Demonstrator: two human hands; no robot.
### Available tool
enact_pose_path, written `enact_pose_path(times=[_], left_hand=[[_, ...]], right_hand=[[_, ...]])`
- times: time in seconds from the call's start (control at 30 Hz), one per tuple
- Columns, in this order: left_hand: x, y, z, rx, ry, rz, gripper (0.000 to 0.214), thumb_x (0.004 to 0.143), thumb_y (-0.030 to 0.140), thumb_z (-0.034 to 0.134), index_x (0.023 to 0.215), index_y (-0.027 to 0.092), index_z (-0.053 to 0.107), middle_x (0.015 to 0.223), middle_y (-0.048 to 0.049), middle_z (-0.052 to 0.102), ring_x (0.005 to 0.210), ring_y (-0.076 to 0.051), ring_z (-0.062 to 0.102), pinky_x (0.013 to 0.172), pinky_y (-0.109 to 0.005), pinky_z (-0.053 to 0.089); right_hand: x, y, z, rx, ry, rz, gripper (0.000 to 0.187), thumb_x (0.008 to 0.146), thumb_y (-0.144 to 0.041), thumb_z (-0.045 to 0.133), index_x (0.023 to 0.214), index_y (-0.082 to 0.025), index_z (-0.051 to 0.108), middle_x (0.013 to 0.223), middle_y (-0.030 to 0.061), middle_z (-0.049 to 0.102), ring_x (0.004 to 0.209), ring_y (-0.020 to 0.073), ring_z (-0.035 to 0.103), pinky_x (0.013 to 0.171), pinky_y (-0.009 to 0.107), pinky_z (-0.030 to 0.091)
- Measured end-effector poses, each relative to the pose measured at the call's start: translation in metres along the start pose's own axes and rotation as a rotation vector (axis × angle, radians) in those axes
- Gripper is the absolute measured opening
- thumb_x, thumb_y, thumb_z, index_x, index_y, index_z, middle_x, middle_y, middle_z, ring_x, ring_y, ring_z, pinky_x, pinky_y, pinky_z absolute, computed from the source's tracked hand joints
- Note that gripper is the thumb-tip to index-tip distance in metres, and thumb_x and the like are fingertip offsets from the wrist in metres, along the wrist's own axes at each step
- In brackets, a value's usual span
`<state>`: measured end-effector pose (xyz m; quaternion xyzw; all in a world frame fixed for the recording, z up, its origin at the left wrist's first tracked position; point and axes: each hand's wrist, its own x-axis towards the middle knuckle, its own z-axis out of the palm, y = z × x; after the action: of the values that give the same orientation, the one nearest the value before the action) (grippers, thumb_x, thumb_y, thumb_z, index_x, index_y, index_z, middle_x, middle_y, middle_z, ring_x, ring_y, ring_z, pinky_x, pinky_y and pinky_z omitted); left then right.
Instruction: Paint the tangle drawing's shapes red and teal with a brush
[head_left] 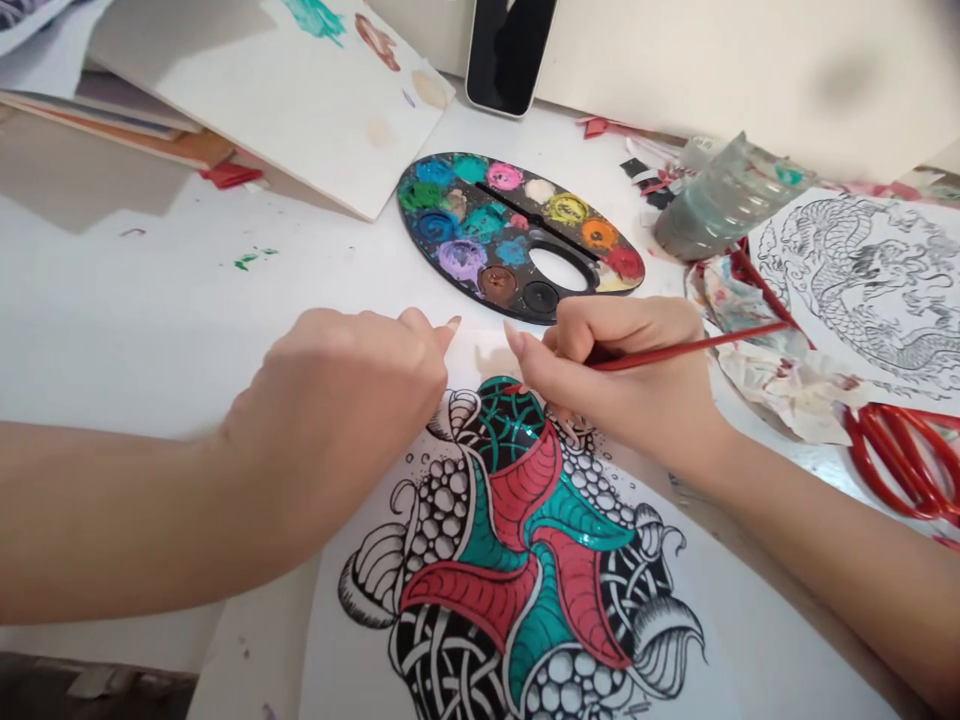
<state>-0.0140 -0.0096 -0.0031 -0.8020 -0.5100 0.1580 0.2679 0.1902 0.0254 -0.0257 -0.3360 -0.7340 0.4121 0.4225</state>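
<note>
A red-handled paintbrush (675, 350) is pinched in my right hand (630, 360). Its tip is over the dark, lattice-patterned oval at the top of a line-art drawing (525, 560). Teal paint covers strips of that oval, and the swirling petals below are red and teal; other parts are black and white. My left hand (345, 380) is closed with its fingers curled under, over the drawing's upper left edge. Whether anything is inside it is hidden. Just beyond both hands lies an oval black paint palette (536, 215) with several coloured paints in its wells.
A cut plastic cup of cloudy water (724, 200) stands right of the palette, near crumpled tissue (780, 385). Red-handled scissors (900, 460) and a dragon drawing (870, 280) lie farther right. A paint-dabbed board (300, 110) is at back left, a phone (510, 55) at the back.
</note>
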Motion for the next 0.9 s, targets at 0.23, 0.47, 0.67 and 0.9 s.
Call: enact_pose_path(times=[0.23,0.47,0.67,0.9], left_hand=[[-0.006,0.002,0.009,-0.273,0.067,-0.11,0.055,0.119,0.03,0.035,0.067,0.022,0.05,0.061,0.0081,0.012,0.055,-0.013,0.001,0.052,-0.03,0.015],[-0.013,-0.006,0.011,-0.45,0.179,-0.112,0.052,0.118,0.03,0.042,0.066,0.026,0.037,0.061,0.0074,0.012,0.054,-0.012,0.01,0.055,-0.03,0.015],[-0.014,-0.006,0.013,-0.496,0.23,-0.123,0.052,0.118,0.029,0.044,0.068,0.027,0.03,0.061,0.0079,0.013,0.056,-0.01,0.008,0.056,-0.03,0.013],[-0.014,-0.006,0.013,-0.518,0.195,-0.121,0.051,0.118,0.03,0.041,0.069,0.026,0.029,0.063,0.0079,0.012,0.058,-0.01,0.005,0.059,-0.031,0.011]], right_hand=[[0.0,-0.003,-0.001,-0.076,0.018,0.021,0.06,0.098,-0.009,0.073,0.061,-0.022,0.028,0.054,-0.0061,0.039,0.051,0.0071,0.038,0.048,0.027,0.027],[-0.001,-0.003,0.0,-0.091,0.03,0.071,0.057,0.096,-0.011,0.075,0.06,-0.021,0.032,0.053,-0.0048,0.039,0.051,0.0071,0.031,0.045,0.029,0.019],[-0.002,-0.006,0.0,-0.101,0.058,0.067,0.056,0.094,-0.006,0.071,0.062,-0.022,0.028,0.055,-0.0045,0.036,0.053,0.0066,0.027,0.046,0.03,0.014],[-0.001,-0.006,0.002,-0.06,0.045,0.044,0.055,0.091,-0.003,0.069,0.062,-0.022,0.027,0.057,-0.0062,0.034,0.054,0.005,0.026,0.048,0.029,0.015]])
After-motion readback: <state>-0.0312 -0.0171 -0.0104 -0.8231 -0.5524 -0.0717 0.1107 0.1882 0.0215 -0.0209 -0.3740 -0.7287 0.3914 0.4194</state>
